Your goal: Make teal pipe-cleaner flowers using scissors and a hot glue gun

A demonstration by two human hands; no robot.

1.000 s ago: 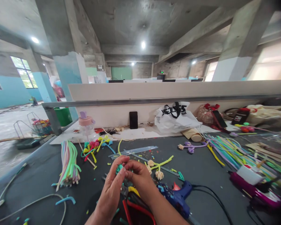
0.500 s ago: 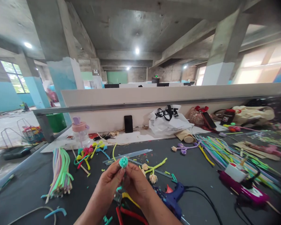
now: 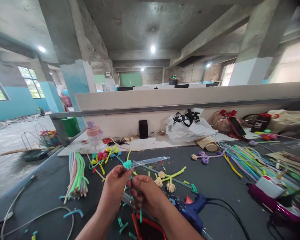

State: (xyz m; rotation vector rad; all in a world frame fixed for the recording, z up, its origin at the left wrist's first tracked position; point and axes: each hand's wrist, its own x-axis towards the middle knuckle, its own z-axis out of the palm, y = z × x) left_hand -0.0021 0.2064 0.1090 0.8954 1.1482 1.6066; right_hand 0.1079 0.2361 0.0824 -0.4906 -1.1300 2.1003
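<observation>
My left hand [image 3: 113, 185] pinches a teal pipe-cleaner flower [image 3: 127, 164] just under its rounded, fuzzy head. Beside it, the fingers of my right hand [image 3: 147, 190] are closed on the flower's thin teal stem [image 3: 141, 215], whose lower end sticks out below. Under my hands lie red-handled pliers [image 3: 136, 226], their metal jaws partly covered. Short teal pipe-cleaner scraps [image 3: 122, 225] are scattered left of the handles. A yellow-green branch [image 3: 177, 174] with cream buds rests just beyond my right hand.
A blue glue gun [image 3: 193, 208] with a black cable lies to the right. Pipe-cleaner bundles stand at the left [image 3: 77, 176] and right [image 3: 250, 160]. Farther back are a clear bottle [image 3: 94, 141], a phone [image 3: 143, 129] and a white bag [image 3: 190, 128]. A purple power strip [image 3: 262, 198] sits at right.
The teal flower has shifted slightly left and up, its head tipped left. My right hand has slid lower onto the stem, which now shows below it. The camera view has turned slightly left.
</observation>
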